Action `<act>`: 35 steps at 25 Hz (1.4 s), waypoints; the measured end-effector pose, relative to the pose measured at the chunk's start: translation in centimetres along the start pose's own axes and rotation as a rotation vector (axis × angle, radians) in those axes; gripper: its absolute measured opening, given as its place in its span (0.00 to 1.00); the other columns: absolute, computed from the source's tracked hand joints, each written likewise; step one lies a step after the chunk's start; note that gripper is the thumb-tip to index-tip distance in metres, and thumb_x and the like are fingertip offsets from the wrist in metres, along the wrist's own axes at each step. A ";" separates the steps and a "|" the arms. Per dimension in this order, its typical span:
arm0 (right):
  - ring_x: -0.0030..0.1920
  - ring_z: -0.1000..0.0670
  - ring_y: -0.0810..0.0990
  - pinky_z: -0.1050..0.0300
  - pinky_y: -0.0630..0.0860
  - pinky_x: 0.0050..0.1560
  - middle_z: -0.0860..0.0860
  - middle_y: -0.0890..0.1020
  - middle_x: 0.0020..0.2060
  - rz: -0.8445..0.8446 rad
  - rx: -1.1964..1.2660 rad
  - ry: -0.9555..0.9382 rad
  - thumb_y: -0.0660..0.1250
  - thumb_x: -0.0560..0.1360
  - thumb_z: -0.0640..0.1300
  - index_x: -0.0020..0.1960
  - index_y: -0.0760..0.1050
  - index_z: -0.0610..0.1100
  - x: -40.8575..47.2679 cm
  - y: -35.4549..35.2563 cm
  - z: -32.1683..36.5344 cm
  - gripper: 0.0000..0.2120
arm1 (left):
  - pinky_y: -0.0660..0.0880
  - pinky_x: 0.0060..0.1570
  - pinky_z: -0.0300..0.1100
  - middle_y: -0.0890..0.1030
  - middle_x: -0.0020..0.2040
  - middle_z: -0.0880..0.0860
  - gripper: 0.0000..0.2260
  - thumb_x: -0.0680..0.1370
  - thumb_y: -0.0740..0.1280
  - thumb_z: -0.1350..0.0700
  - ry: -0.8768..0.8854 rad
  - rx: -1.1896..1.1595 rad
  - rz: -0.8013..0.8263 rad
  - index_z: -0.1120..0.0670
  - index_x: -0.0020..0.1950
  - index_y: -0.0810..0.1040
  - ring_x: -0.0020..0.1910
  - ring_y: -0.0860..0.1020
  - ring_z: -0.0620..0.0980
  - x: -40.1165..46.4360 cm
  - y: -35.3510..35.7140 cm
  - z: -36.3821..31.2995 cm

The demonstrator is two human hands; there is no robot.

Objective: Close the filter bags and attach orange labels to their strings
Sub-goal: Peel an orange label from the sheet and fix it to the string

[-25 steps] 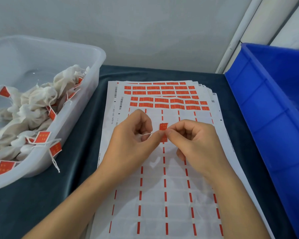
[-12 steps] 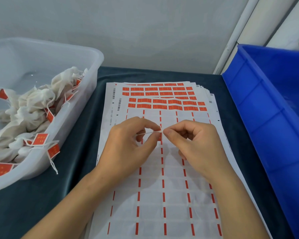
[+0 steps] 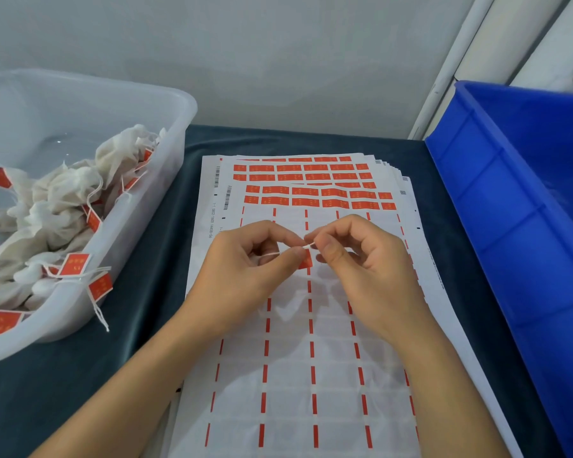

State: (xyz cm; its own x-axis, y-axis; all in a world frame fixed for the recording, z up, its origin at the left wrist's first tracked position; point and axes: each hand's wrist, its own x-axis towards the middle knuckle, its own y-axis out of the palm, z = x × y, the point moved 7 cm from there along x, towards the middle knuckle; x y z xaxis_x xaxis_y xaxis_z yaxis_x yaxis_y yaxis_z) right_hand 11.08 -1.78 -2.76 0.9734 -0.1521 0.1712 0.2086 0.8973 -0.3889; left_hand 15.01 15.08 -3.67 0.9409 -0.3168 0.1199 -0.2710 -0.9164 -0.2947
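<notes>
- Hidden: filter bag at the end of the string, not visible anywhere under the hands; label print too small to read.
- Cut off: clear bin (image 3: 166,153) at the left edge, blue bin (image 3: 510,209) at the right.
- Left hand (image 3: 245,269): grip pinching a thin white string (image 3: 272,255) between thumb and forefinger, above the label sheets (image 3: 311,375).
- Right hand (image 3: 368,269): grip pinching the string's end at a small orange label (image 3: 306,261), fingertips of both hands nearly touching.
- Orange label: partly covered by the left thumb, dangling just under the string.
- Finished filter bags (image 3: 63,200): crumpled white, orange tags on strings, heaped in the clear bin on the desk (image 3: 139,325), left of the sheets.
</notes>
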 end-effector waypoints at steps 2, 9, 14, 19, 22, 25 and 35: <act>0.51 0.61 0.83 0.72 0.78 0.46 0.66 0.84 0.46 -0.001 0.003 0.001 0.67 0.80 0.56 0.50 0.79 0.58 0.0 0.1 0.1 0.04 | 0.77 0.35 0.45 0.83 0.38 0.60 0.04 0.78 0.75 0.50 -0.018 -0.016 0.005 0.40 0.46 0.85 0.36 0.76 0.59 0.1 0.0 0.1; 0.50 0.60 0.83 0.73 0.78 0.49 0.63 0.84 0.44 0.015 0.034 0.006 0.67 0.81 0.53 0.50 0.78 0.56 -0.2 0.2 0.1 0.03 | 0.79 0.37 0.45 0.82 0.37 0.59 0.03 0.78 0.74 0.50 -0.042 -0.029 -0.004 0.43 0.45 0.86 0.37 0.77 0.59 0.1 0.1 0.4; 0.49 0.59 0.84 0.72 0.78 0.50 0.62 0.85 0.43 0.017 0.055 0.009 0.67 0.81 0.53 0.50 0.78 0.56 -0.1 0.3 0.2 0.03 | 0.79 0.39 0.41 0.83 0.37 0.57 0.04 0.78 0.73 0.50 -0.042 -0.044 -0.005 0.44 0.43 0.87 0.38 0.78 0.59 0.1 0.1 0.2; 0.48 0.59 0.85 0.73 0.77 0.48 0.62 0.85 0.43 0.025 0.066 0.006 0.67 0.81 0.51 0.49 0.79 0.55 -0.1 0.4 0.2 0.03 | 0.77 0.37 0.37 0.82 0.35 0.56 0.05 0.78 0.73 0.51 -0.036 -0.047 -0.007 0.43 0.42 0.86 0.37 0.77 0.59 0.1 0.0 0.0; 0.48 0.59 0.85 0.73 0.77 0.48 0.62 0.85 0.43 0.028 0.070 0.005 0.67 0.81 0.51 0.49 0.79 0.55 -0.2 0.3 0.2 0.03 | 0.78 0.37 0.43 0.82 0.36 0.57 0.04 0.77 0.73 0.50 -0.035 -0.048 -0.008 0.42 0.44 0.86 0.38 0.77 0.60 0.1 0.1 -0.2; 0.48 0.60 0.85 0.73 0.77 0.48 0.62 0.85 0.42 0.031 0.069 0.008 0.67 0.81 0.51 0.50 0.79 0.55 -0.2 0.4 0.1 0.03 | 0.77 0.38 0.38 0.81 0.34 0.56 0.04 0.77 0.73 0.51 -0.032 -0.055 -0.013 0.43 0.43 0.86 0.37 0.77 0.59 0.0 0.0 -0.1; 0.46 0.58 0.86 0.73 0.77 0.47 0.60 0.85 0.41 0.038 0.109 0.015 0.67 0.82 0.48 0.50 0.79 0.53 -0.1 0.4 0.1 0.03 | 0.76 0.37 0.35 0.80 0.31 0.54 0.05 0.77 0.74 0.51 -0.054 -0.050 -0.023 0.45 0.41 0.87 0.35 0.76 0.58 0.1 0.0 0.1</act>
State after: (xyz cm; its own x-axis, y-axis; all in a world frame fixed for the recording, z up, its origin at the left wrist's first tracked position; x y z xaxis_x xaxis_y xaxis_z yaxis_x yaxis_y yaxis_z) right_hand 11.05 -1.38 -2.85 0.9820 -0.1221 0.1443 0.1605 0.9421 -0.2945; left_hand 15.14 15.08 -3.79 0.9563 -0.2827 0.0742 -0.2575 -0.9349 -0.2441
